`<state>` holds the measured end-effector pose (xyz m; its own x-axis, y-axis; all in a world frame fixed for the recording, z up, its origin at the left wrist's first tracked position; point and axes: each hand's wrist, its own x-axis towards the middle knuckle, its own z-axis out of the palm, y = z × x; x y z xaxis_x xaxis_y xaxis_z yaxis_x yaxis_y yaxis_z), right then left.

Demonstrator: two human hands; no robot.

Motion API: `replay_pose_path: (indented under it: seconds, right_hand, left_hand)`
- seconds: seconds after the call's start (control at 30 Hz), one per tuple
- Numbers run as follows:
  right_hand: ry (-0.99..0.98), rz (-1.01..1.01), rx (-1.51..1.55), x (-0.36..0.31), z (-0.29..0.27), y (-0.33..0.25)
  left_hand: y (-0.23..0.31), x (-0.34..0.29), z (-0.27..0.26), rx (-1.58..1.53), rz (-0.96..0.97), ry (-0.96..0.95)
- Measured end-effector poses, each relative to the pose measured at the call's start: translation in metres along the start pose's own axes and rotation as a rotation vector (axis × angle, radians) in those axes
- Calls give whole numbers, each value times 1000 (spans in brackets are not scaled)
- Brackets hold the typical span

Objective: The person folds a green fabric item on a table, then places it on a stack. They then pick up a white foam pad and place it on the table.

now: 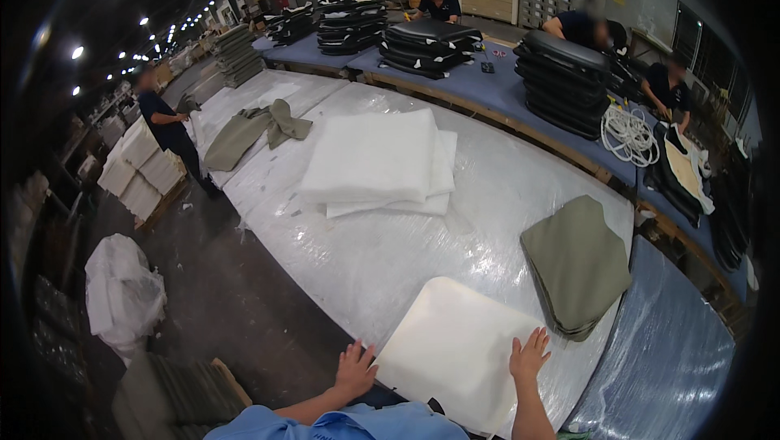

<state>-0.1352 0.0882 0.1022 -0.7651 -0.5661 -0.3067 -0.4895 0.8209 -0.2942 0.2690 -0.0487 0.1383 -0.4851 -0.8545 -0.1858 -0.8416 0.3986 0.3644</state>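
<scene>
In front of me a cream-white foam pad with rounded corners lies flat on the plastic-wrapped table. My left hand is by the pad's left edge, its fingers spread and nothing in them; whether it touches the edge I cannot tell. Over the pad's right edge is my right hand, fingers stretched out and holding nothing. Just beyond that hand rests a stack of olive-green fabric pieces. Farther up the table sits a pile of white wadding sheets.
Crumpled olive fabric lies at the far left of the table, near a standing person. Stacks of black cushions and coiled white cord line the blue table behind. Folded green fabric stands at my lower left.
</scene>
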Motion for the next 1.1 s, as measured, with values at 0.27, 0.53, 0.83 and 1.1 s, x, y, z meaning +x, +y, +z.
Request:
replay_pose_path:
  seconds: [0.27, 0.53, 0.83, 1.1]
  right_hand:
    - [-210, 44, -47, -45, 56, -88]
    - [-330, 252, -39, -18, 53, -117]
    - [-300, 406, 63, -50, 115, -212]
    - [-304, 374, 247, -42, 104, -192]
  left_hand:
    - [-72, 104, -39, -181, 102, 101]
    - [-79, 355, -79, -184, 479, 76]
    - [8, 550, -117, 49, 589, 210]
    - [24, 605, -117, 316, 417, -49]
